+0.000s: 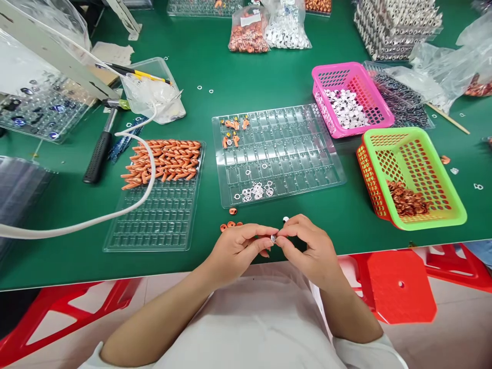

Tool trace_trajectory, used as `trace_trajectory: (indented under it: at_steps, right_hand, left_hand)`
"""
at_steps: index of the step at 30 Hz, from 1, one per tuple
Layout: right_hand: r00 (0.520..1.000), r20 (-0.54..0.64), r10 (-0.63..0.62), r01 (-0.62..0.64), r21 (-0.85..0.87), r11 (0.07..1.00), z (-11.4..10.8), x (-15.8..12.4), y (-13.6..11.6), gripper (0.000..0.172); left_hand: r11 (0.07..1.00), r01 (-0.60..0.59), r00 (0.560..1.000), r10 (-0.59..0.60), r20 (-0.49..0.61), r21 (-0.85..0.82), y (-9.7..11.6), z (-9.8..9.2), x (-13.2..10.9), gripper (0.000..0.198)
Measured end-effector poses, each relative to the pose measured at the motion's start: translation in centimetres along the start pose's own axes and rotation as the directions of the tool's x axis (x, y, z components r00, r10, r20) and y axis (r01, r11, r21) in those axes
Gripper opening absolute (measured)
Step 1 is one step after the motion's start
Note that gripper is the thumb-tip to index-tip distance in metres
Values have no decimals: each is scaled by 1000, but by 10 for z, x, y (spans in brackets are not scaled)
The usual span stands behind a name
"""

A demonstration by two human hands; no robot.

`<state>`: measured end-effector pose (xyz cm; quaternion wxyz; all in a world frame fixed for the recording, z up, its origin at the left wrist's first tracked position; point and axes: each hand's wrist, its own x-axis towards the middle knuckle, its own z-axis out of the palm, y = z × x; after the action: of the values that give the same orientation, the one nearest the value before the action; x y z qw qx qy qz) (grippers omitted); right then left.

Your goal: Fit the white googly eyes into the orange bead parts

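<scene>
My left hand (237, 252) and my right hand (312, 250) meet at the table's front edge, both closed in a pinch. Between their fingertips is a small round silvery part (273, 238), too small to make out fully. Just beyond my right fingers lies a small black-and-white piece (285, 219). Several orange ring-like pieces, among them a single orange ring (232, 211), lie by my left hand. Ahead, a clear compartment tray (284, 148) carries a few orange parts (232, 123) at its upper left and loose white rings (257, 191) along its near edge.
On the left, another clear tray (149, 225) bears rows of orange parts (165, 161), with a white cable (130, 207) across it and a hammer (100, 148) beside it. To the right stand a pink basket (319, 82) of white pieces and a green basket (438, 164) of orange-brown pieces.
</scene>
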<state>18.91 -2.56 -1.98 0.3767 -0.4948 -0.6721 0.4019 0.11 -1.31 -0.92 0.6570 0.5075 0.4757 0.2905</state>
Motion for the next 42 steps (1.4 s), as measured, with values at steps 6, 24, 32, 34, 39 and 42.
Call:
trace_trajectory:
  at_steps: [6, 24, 32, 34, 39, 42]
  right_hand:
    - [999, 33, 1, -2, 30, 1000, 0, 2, -2, 11]
    - [992, 107, -69, 60, 86, 995, 4, 1, -6, 14]
    - [988, 44, -146, 148, -56, 987, 12, -1, -6, 14]
    - [993, 45, -111, 113, -42, 993, 12, -1, -4, 14]
    - [999, 34, 24, -27, 87, 996, 4, -3, 0, 9]
    - [996, 52, 71, -77, 123, 989, 2, -6, 1, 18]
  left_hand:
    - [998, -53, 998, 53, 30, -25, -4, -4, 1, 20]
    - [988, -57, 997, 63, 40, -147, -14, -7, -3, 16]
    - [993, -112, 992, 114, 55, -24, -11, -12, -2, 16]
    - [994, -99, 991, 96, 88, 37, -9, -12, -2, 18]
    - [979, -179, 983, 172, 70, 99, -6, -7, -6, 22]
    - [947, -260, 966, 255, 50, 191, -9, -5, -8, 23]
